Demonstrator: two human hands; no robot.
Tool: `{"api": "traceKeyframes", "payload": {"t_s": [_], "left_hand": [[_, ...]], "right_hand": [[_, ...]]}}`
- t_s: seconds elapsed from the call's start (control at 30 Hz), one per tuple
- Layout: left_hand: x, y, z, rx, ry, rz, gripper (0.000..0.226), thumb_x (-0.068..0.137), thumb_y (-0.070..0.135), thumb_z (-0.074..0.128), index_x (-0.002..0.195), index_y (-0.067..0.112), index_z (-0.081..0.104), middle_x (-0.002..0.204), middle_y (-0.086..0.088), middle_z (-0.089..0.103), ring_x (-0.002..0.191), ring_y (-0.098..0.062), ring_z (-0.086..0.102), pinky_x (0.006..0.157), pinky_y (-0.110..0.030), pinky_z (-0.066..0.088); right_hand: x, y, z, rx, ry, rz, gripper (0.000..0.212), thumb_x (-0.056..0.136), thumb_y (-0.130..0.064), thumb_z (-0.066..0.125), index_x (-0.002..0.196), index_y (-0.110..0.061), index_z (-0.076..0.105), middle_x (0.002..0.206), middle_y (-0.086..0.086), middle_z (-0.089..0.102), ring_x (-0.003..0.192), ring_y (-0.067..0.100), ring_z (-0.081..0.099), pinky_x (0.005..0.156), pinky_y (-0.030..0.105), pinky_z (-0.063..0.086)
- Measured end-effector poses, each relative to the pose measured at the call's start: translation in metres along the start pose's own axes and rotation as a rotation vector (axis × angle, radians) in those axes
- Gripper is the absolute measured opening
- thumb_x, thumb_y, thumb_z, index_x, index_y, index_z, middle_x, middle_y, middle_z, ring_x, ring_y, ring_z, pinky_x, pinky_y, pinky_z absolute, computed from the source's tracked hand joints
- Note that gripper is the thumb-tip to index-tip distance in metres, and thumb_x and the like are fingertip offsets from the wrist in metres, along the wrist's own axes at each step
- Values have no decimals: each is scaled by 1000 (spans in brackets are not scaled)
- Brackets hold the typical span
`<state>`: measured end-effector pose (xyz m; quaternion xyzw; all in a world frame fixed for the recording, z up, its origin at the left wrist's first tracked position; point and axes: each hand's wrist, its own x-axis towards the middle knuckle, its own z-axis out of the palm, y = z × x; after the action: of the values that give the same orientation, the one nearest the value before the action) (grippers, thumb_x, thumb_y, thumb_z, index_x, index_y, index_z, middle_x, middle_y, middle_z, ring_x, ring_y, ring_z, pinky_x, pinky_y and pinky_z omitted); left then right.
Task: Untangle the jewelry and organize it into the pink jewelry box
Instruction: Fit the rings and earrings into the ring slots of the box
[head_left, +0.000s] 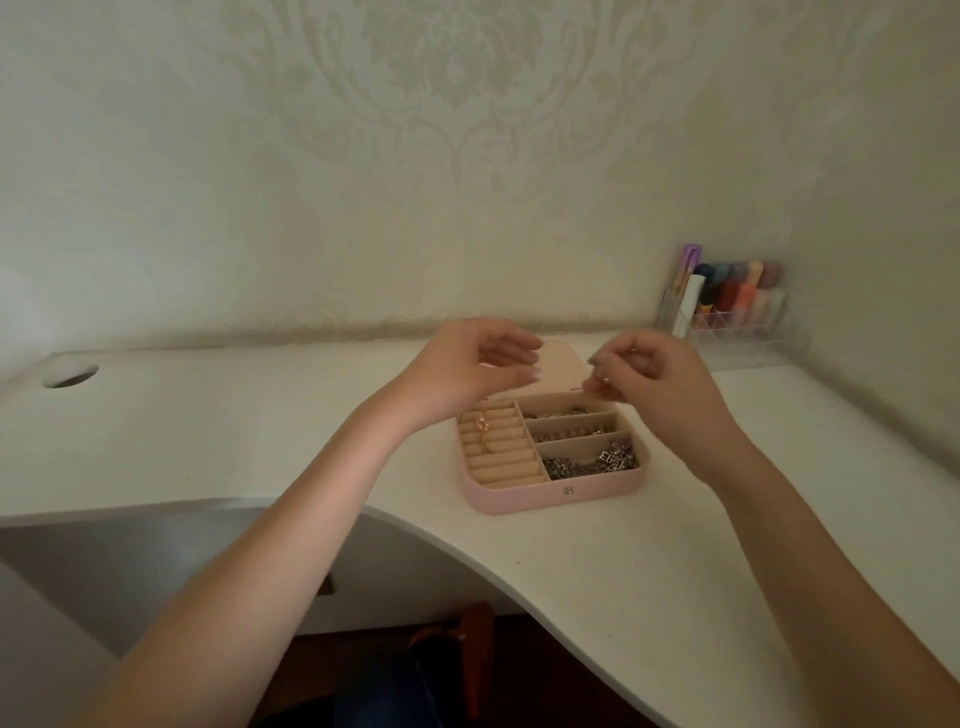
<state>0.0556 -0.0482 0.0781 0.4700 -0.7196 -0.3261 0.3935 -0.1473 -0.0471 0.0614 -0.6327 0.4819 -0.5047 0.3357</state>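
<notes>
My left hand (470, 364) hovers above the pink jewelry box (550, 452), fingers loosely curled, holding nothing. My right hand (649, 379), also above the box, pinches a small jewelry piece (602, 378)

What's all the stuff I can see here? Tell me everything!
jewelry box: one, pink, open, on the desk
rings: a few, gold, in the box's left ring rolls
jewelry tangle: one heap, silver, near right compartment
small jewelry piece: one, pale, pinched above the box
desk: one, white
clear organizer: one, holding colourful bottles, back right
left hand: one, above the box, fingers loosely curled
right hand: one, pinching the small piece
</notes>
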Motion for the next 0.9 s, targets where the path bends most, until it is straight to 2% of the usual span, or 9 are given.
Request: {"api": "traceKeyframes", "payload": {"t_s": [0.07, 0.17, 0.27, 0.33, 0.47, 0.7, 0.8, 0.9], "left_hand": [[-4, 8, 9, -99, -57, 11, 33, 71, 10, 79, 103, 10, 69, 96, -5, 73, 89, -13, 69, 85, -21, 54], [-6, 8, 18, -132, 26, 42, 28, 67, 3, 81, 93, 6, 71, 86, -8, 74, 79, -14, 71, 78, -23, 56], [-7, 3, 20, -144, 103, 23, 19, 67, 3, 81, 84, 6, 73, 80, -8, 74, 74, -13, 71, 74, -26, 57], [-8, 1, 19, -202, 101, -19, 18, 68, 3, 80, 85, 5, 72, 82, -12, 73, 74, -16, 71, 72, -28, 58], [-11, 2, 18, -229, 68, -51, 22, 67, 3, 81, 86, 8, 70, 81, -5, 73, 74, -9, 69, 69, -15, 53], [-12, -2, 16, -330, 139, -78, 21, 72, -5, 74, 77, 14, 68, 70, 4, 71, 68, -4, 67, 64, -15, 52], [-11, -3, 14, -321, 113, -92, 24, 76, -9, 67, 80, 15, 68, 73, 3, 71, 69, -4, 67, 65, -16, 53], [-11, -3, 12, -366, 95, -116, 24, 79, -10, 62, 84, 13, 68, 80, -1, 67, 72, -7, 65, 68, -20, 55]], "right_hand": [[-8, -11, 14, 47, -105, 13, 7, 89, -7, 59, 85, -6, 64, 69, 11, 70, 58, 15, 67, 59, 22, 55], [-13, -12, 20, 82, -122, 50, 7, 90, -9, 60, 85, -6, 64, 63, 7, 69, 49, 11, 63, 50, 18, 50], [-15, -13, 20, 97, -140, 74, 8, 89, -8, 60, 90, -2, 65, 66, 9, 70, 50, 11, 63, 52, 19, 52], [-16, -13, 22, 101, -144, 66, 7, 90, -8, 60, 87, -4, 65, 64, 6, 70, 50, 11, 63, 53, 19, 52], [-17, -11, 27, 50, -124, 38, 7, 90, -11, 60, 85, -9, 64, 68, 10, 71, 52, 11, 63, 53, 17, 50], [-18, -13, 25, 72, -102, 43, 9, 87, -13, 65, 92, -5, 63, 72, 12, 72, 53, 10, 63, 51, 15, 48], [-17, -13, 23, 68, -97, 47, 13, 85, -12, 67, 94, -4, 63, 74, 14, 72, 54, 8, 62, 51, 14, 48], [-16, -12, 23, 40, -129, 19, 10, 82, -8, 69, 92, -6, 66, 75, 13, 71, 60, 9, 63, 60, 17, 53]]}}
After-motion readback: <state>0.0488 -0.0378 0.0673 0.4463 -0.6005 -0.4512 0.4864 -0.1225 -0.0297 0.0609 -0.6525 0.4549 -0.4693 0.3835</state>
